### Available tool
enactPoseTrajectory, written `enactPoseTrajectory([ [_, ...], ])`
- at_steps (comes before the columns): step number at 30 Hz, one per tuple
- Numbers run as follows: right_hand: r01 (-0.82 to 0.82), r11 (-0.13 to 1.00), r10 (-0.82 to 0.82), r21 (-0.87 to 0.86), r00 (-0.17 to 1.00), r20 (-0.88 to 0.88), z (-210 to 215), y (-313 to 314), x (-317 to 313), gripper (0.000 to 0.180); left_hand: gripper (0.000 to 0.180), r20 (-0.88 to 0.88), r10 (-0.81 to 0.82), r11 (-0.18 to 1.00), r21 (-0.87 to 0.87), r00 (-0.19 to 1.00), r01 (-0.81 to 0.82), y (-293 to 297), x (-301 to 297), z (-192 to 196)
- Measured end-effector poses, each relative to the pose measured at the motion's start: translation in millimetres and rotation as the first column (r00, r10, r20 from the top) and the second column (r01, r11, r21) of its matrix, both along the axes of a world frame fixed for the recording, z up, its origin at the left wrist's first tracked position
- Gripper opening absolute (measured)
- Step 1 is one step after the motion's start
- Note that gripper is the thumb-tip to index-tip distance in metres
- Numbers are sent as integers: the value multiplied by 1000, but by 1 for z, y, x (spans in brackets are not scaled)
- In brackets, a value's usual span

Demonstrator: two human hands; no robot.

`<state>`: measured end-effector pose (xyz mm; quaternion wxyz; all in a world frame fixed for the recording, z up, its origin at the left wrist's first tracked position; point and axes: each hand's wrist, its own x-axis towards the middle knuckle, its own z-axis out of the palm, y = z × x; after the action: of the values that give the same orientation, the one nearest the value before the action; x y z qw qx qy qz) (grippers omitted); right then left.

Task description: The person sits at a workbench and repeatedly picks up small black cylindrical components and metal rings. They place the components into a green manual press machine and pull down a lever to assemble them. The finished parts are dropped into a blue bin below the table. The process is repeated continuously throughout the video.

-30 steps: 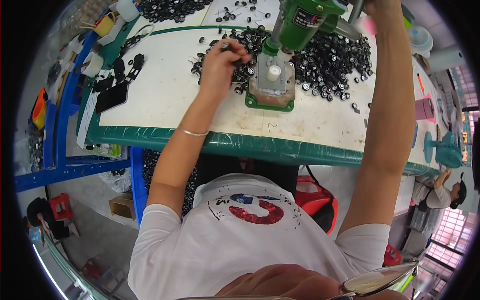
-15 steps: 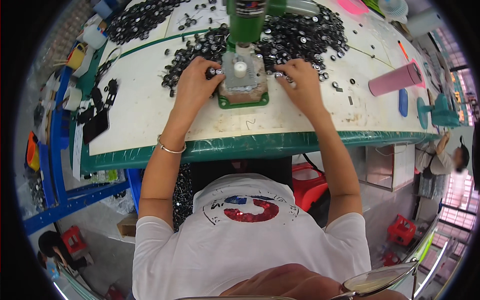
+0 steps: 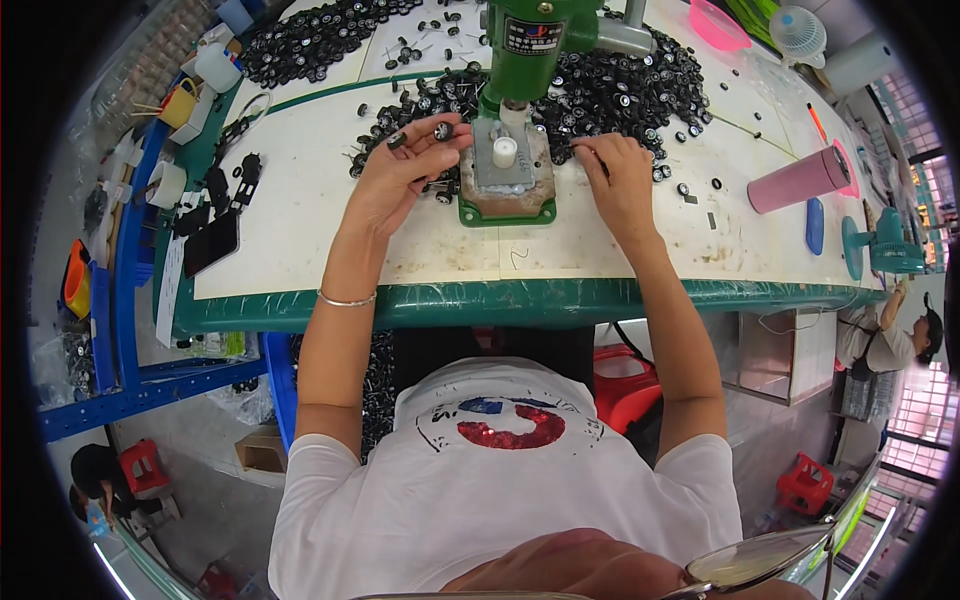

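My left hand (image 3: 400, 175) pinches a small black plastic wheel (image 3: 442, 130) left of the green bench press (image 3: 510, 110), ready to load; right hand (image 3: 620, 185) fingers curled into the black wheel pile (image 3: 610, 90) right of it, grip unclear.

A small dark rectangular label (image 3: 531, 35) sits on the green press (image 3: 530, 40) — top centre.
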<state>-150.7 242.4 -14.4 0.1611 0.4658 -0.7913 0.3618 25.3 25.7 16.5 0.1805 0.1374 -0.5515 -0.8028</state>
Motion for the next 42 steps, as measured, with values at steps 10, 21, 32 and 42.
enactPoseTrajectory([
  [10, -136, 974, 221, -179, 723, 655, 8, -60, 32, 24, 16, 40, 216, 962, -177, 976, -206, 18, -21, -21],
  [21, -58, 972, 228, -226, 442, 868, 10, -58, 23, 23, 16, -49, 173, 888, -424, 984, -178, 25, -29, -6],
  [32, 66, 786, 466, -614, 588, 660, 114, -40, -56, 31, 12, -211, 90, 902, -396, 973, -169, 25, -54, -10],
  [42, -391, 530, 842, -752, 142, 520, 258, -118, -165, 19, 12, -192, 40, 901, -417, 981, -118, 21, -53, -8],
])
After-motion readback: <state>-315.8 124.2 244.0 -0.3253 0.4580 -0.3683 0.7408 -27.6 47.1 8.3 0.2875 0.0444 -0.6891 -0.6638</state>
